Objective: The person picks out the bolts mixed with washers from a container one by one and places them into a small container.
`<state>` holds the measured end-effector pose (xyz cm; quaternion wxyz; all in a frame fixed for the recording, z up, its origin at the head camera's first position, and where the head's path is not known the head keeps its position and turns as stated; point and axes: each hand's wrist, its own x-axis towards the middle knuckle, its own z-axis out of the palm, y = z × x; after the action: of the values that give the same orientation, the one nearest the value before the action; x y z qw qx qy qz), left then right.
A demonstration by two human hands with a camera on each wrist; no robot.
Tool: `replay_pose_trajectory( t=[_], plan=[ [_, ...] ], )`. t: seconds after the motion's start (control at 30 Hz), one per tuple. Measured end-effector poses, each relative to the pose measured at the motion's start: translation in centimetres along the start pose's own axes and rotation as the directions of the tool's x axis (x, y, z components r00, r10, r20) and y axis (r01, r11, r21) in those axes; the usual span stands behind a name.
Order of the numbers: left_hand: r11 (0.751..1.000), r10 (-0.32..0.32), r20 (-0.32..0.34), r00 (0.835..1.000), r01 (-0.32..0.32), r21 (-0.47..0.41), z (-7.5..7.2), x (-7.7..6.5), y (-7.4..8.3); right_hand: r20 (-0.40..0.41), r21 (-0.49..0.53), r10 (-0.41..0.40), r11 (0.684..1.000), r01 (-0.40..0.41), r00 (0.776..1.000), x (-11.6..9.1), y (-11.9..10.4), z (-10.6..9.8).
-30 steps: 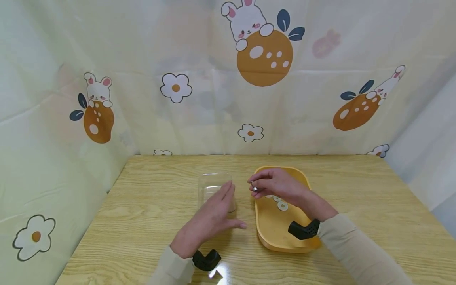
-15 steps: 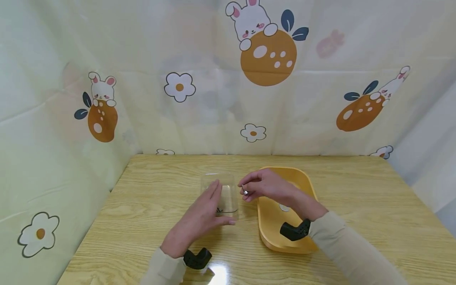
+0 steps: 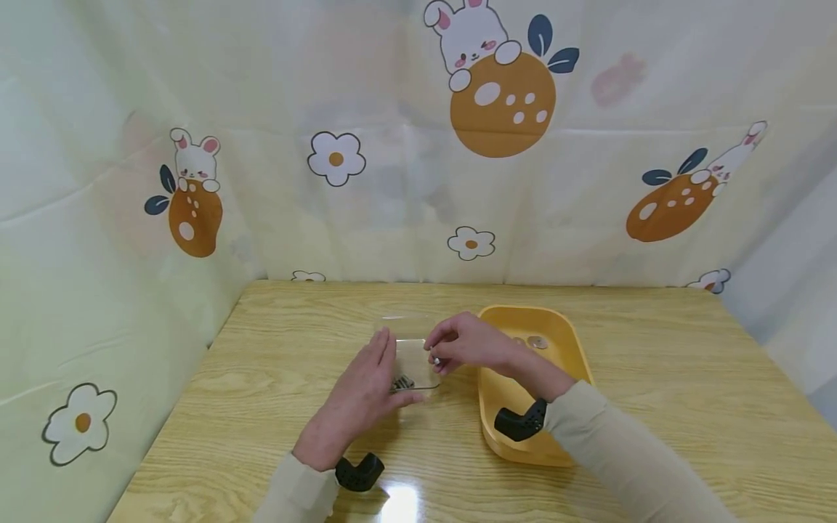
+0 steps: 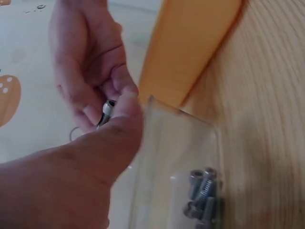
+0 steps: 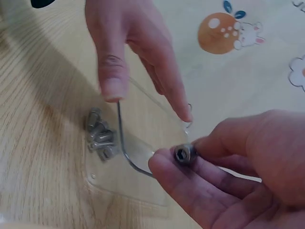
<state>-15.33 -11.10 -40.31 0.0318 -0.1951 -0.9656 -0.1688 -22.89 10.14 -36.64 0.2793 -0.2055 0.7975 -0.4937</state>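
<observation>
Between the thumb and fingers of my right hand a short hex-socket bolt is pinched, its socket end facing the right wrist camera. That hand is over the right side of a clear plastic box. Across the box's left side lies my left hand, fingers straight and thumb spread along the near end. Several loose metal bolts lie in a heap inside the box. A thin dark bent line runs from the left thumb along the box in the right wrist view.
An orange tray stands on the wooden table right of the box, under my right forearm. A few round washers lie in its far part. A patterned curtain hangs behind the table.
My right hand has moved left from the tray to over the box, still pinching the bolt. The left hand has shifted left, uncovering more of the box and the bolts in it.
</observation>
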Motion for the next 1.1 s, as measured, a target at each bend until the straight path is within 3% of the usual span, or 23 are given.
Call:
replay_pose_trajectory(
  t=[0.2,0.53,0.87,1.1],
  plan=[
    [0.995,-0.009,0.048,0.999,0.004,0.103,0.5,0.1,-0.3,-0.035,-0.094,0.011,0.995,-0.014,0.999,1.1,-0.3,1.1],
    [0.986,-0.007,-0.016,1.000,0.010,0.165,0.9,0.1,-0.3,-0.078,-0.257,0.021,0.966,-0.040,0.997,2.3,-1.1,2.0],
    [0.989,-0.077,0.036,0.996,0.072,0.128,1.2,-0.1,-0.5,-0.066,-0.433,0.086,0.895,-0.106,0.994,3.3,-1.9,3.4],
    [0.990,-0.034,-0.001,0.999,0.034,0.140,1.2,0.1,-0.4,-0.039,-0.601,0.077,0.795,-0.085,0.996,3.8,-2.1,3.8]
  ],
)
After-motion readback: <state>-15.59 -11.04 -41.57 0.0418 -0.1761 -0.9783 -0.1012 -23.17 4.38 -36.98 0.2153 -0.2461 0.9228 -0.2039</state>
